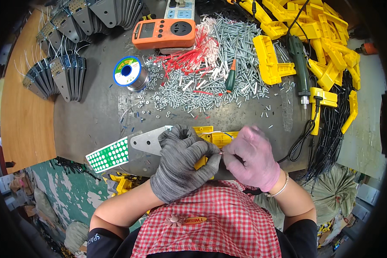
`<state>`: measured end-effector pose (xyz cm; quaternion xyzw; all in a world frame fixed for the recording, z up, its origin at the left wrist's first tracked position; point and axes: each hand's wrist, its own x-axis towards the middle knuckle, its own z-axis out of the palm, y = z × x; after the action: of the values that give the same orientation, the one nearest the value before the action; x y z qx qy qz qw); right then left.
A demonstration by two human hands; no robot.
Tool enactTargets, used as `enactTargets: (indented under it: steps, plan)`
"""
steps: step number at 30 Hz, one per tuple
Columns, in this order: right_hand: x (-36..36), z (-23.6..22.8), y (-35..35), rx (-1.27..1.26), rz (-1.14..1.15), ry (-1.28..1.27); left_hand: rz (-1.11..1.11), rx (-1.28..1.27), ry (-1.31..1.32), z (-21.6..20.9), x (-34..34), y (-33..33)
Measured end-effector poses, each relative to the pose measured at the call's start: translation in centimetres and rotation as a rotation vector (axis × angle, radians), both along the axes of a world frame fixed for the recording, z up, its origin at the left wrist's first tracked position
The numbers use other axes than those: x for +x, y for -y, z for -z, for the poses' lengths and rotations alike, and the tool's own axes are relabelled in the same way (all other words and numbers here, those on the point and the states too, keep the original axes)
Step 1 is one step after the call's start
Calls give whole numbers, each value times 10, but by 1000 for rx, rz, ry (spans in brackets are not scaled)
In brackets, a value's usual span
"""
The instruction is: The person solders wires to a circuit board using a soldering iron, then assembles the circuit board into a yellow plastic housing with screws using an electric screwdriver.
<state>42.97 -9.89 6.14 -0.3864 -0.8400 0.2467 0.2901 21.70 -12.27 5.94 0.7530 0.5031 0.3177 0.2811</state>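
My left hand (182, 161), in a grey knit glove, and my right hand (251, 157), in a pink glove, meet at the fingertips near the table's front edge. Both pinch a thin wire (221, 152), of which only a tiny coppery bit shows between them. Beneath and behind the hands lies a yellow plastic housing (219, 138), partly hidden. Across it runs a white wire (213, 132) with a blue end. A grey metal plate with holes (147, 142) sticks out left from under my left hand. Beside it lies a green sheet with white round stickers (109, 155).
A solder spool (131, 73) stands beside loose nuts and a heap of screws (241, 47). Behind are an orange meter (163, 33) and stacked metal plates (69, 77). On the right lie a green electric screwdriver (300, 64), yellow housings (331, 47) and black cables (329, 150).
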Motion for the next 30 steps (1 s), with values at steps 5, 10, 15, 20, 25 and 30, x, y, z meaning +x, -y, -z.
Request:
enactTargets:
  steps: [5,10,15,20,25,30]
  plan:
    - [1,1,0,1,33,-7,-27,-28,23,2,1,-1]
    - [3,0,-1,56,-50,-1,-23,-44,57,0,1,-2]
    - [8,-1,3,-12,-11,-82,39,208,-107,3,3,-1]
    - [12,5,2,55,-15,-93,135,384,-215,10,9,5]
    - [27,-5,-19,-61,-294,77,165,234,-111,8,5,-2]
    - [13,-9,-9,267,-139,235,145,43,4,9,3,-6]
